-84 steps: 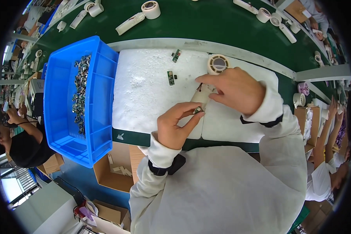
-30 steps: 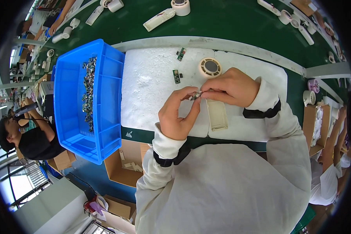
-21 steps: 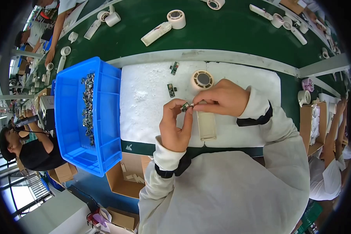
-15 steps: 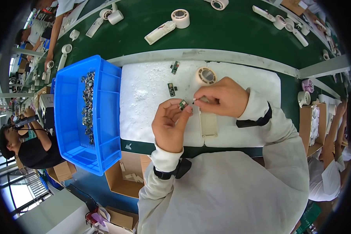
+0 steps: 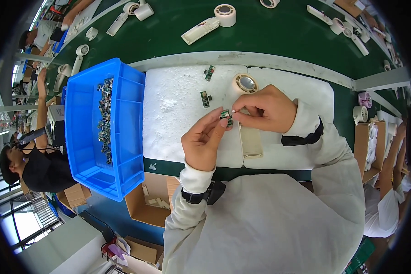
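- Head view: at the frame's centre, our left hand [image 5: 202, 145] clamps a green circuit board [image 5: 226, 118] between thumb and fingers.
- Just right, our right hand [image 5: 271, 109] pinches a tiny white piece [image 5: 234, 111] between thumb and forefinger.
- Lower right of centre lies our cream casing [image 5: 251, 144]; a blue bin [image 5: 129, 114] stands left.

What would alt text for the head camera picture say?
A person's left hand holds a small green circuit board while the right hand pinches a tiny white piece beside it. A cream fan lies on white pads near the hands; a blue bin of small parts stands at left.
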{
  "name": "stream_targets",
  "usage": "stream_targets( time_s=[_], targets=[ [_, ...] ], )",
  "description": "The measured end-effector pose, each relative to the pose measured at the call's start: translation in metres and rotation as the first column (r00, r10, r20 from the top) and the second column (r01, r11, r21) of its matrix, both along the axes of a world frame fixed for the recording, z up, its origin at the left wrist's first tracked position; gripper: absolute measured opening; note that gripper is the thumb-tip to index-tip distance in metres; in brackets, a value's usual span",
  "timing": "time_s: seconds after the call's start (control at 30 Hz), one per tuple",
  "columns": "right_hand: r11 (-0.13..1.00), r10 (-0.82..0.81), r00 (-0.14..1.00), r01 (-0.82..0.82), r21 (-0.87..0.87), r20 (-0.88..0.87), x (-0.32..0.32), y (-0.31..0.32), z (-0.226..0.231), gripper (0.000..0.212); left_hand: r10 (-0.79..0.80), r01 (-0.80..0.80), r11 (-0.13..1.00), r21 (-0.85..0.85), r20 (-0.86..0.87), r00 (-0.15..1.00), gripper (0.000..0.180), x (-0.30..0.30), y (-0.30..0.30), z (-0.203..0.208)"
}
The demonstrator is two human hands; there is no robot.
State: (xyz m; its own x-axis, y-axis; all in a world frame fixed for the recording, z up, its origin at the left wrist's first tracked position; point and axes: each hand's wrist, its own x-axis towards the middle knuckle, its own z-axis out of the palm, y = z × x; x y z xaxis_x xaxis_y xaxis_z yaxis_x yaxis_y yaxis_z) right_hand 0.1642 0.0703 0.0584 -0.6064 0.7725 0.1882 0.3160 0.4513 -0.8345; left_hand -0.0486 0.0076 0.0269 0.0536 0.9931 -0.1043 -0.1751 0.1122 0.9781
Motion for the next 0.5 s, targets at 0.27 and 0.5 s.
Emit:
stream_targets(
  time_s=[0.27,0.5],
  targets=[
    [0.998,0.027,0.998,-0.024,0.052,-0.050,0.003,-0.001,-0.006,0.009,-0.039,0.109,0.962,0.252,-0.265,0.963,0.029,-0.007,0.000,-0.007],
    [0.994,0.086,0.996,-0.088,0.069,0.032,0.002,-0.001,-0.004,0.015,-0.137,0.148,0.978,0.145,-0.081,0.987,0.029,-0.013,-0.003,-0.011]
  ],
)
